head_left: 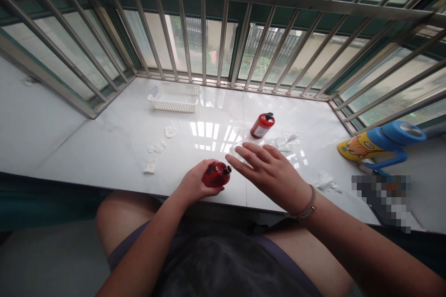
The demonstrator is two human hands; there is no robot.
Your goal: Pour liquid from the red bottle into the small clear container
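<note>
My left hand (195, 183) is closed around a small red bottle (216, 174) with a dark neck, tipped on its side, mouth pointing right. My right hand (270, 169) lies just to the right of it, fingers stretched out and spread towards the bottle's mouth, holding nothing I can make out. A second red bottle (262, 125) with a black cap and white label lies farther back on the white sill (114, 148). Clear plastic wrappers (287, 141) lie beside my right hand.
A white slotted basket (174, 97) stands at the back left near the metal window bars (223, 23). Small white cotton pads (156, 147) are scattered on the left, crumpled tissue (327, 181) on the right. A blue and yellow toy-like container (381, 141) rests at the right edge.
</note>
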